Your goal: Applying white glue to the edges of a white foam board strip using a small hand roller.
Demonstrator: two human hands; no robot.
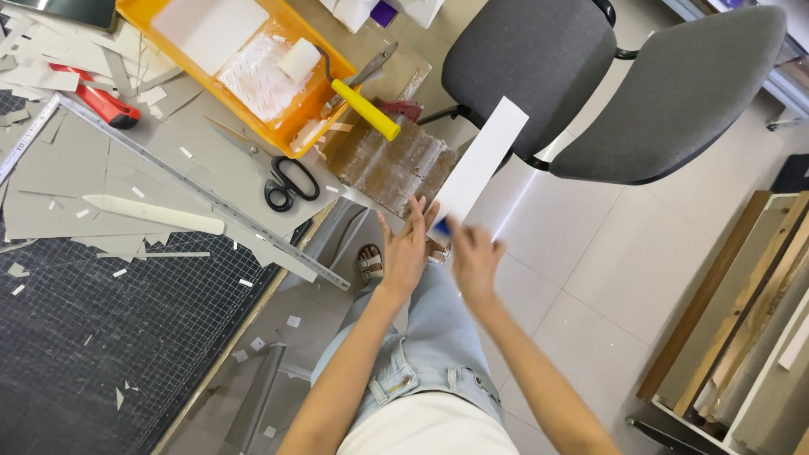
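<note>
Holding a long white strip (480, 160) out over the floor, the right hand (474, 263) grips its near end; the fingers are closed on it, with something small and blue showing at the fingertips, too blurred to tell what it is. The left hand (408, 251) lies flat and open against the strip's near left edge, fingers spread, clasping nothing. The strip slants up and to the right, its far end reaching over the seat of a grey chair (531, 59).

To the left stands the counter (101, 168), strewn with grey card offcuts. On it lie a long metal ruler (202, 190), black-handled scissors (282, 181), a pale bone folder (152, 215) and a red knife (97, 99). A dark gridded mat (84, 337) covers the near part. An orange tray (295, 118) at the far edge holds a roller with a yellow handle (364, 109). The person wears light jeans (430, 345).
</note>
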